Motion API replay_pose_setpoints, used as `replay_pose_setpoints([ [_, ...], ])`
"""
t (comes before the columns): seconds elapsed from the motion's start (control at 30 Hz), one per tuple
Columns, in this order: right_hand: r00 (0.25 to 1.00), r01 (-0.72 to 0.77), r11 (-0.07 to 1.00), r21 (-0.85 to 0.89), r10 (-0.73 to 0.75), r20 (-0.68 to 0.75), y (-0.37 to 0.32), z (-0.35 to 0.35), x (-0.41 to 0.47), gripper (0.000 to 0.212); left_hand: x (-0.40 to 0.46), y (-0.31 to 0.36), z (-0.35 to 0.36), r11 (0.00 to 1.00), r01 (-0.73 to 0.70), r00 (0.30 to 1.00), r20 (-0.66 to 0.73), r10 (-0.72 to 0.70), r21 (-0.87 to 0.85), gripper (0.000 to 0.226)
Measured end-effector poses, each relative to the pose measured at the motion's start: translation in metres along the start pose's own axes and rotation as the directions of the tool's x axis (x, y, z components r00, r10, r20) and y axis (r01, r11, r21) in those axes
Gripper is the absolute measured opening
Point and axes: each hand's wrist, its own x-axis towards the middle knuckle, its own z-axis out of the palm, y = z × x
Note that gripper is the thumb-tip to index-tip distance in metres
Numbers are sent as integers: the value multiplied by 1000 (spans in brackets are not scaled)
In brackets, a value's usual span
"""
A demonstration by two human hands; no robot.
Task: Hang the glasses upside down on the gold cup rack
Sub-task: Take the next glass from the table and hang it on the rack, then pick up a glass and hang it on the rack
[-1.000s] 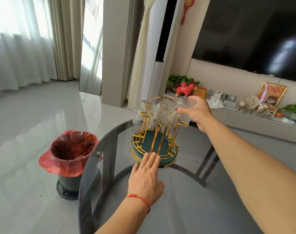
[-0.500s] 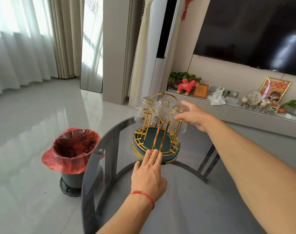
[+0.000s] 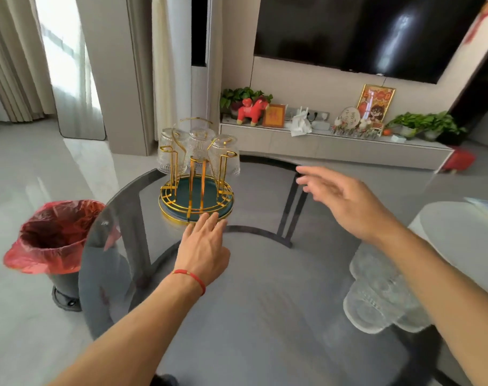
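Three ribbed clear glasses (image 3: 199,147) hang upside down on the gold wire cup rack (image 3: 196,188), whose base the flat, spread left hand (image 3: 202,247) steadies, while the empty right hand (image 3: 345,201) hovers open beside it.

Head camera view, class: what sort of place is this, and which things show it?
Most likely a home living room. A large wall-mounted television hangs above a low media console bearing framed pictures and potted plants; floor-length curtains cover a bright window beside a glass table.
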Motion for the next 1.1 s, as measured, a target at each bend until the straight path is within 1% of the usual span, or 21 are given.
replay_pose_setpoints([
  [0.03, 999, 16, 1000, -17, -17, -52, 3, -8, -29, 33, -6, 12, -1, 997, -49, 999, 1, 49, -52, 60],
  [0.07, 990, 8, 1000, -24, -12, -144, 9, -20, -67, 30, -14, 33, -1, 985, -117, 992, 26, 121, -126, 59],
  [0.13, 936, -16, 1000, 1, 16, -352, 25, -26, -130, 24, -33, 67, 1, 937, -213, 964, 97, 248, -276, 58],
  [0.17, 905, -42, 999, 17, 45, -423, 34, -24, -154, 20, -41, 82, 3, 906, -240, 946, 123, 298, -350, 59],
  [0.2, 881, -78, 997, 29, 83, -467, 42, -23, -175, 19, -50, 100, 6, 870, -253, 931, 139, 339, -423, 60],
  [0.27, 861, -107, 994, 32, 109, -497, 55, -23, -190, 28, -61, 130, 11, 802, -218, 918, 162, 362, -556, 69],
  [0.33, 847, -113, 993, 22, 108, -520, 63, -29, -193, 30, -69, 163, 19, 746, -158, 916, 186, 356, -647, 87],
  [0.4, 839, -107, 994, 7, 94, -536, 68, -30, -191, 31, -73, 192, 28, 705, -109, 927, 183, 326, -701, 103],
  [0.47, 844, -106, 994, -10, 85, -529, 71, -26, -191, 32, -72, 215, 37, 695, -118, 948, 127, 291, -709, 108],
  [0.53, 851, -94, 995, -24, 67, -521, 71, -23, -192, 29, -69, 229, 43, 717, -146, 962, 71, 263, -682, 104],
  [0.63, 838, -72, 997, -37, 40, -544, 72, -26, -192, 25, -63, 234, 42, 759, -173, 972, 18, 236, -627, 96],
  [0.73, 848, -94, 995, -26, 66, -526, 73, -25, -189, 28, -55, 222, 34, 788, -156, 976, 31, 217, -596, 92],
  [0.83, 855, -99, 995, -22, 74, -514, 73, -25, -185, 23, -51, 201, 21, 814, -118, 980, 65, 187, -569, 85],
  [1.0, 867, -110, 994, -19, 87, -491, 71, -22, -175, 20, -48, 154, -1, 806, -30, 989, 99, 109, -591, 79],
  [1.03, 865, -108, 993, -42, 73, -496, 69, -21, -174, 20, -48, 146, -4, 800, -4, 991, 106, 84, -600, 79],
  [1.1, 860, -54, 987, -150, -30, -509, 61, -13, -169, 19, -47, 130, -12, 757, 70, 993, 121, 12, -650, 79],
])
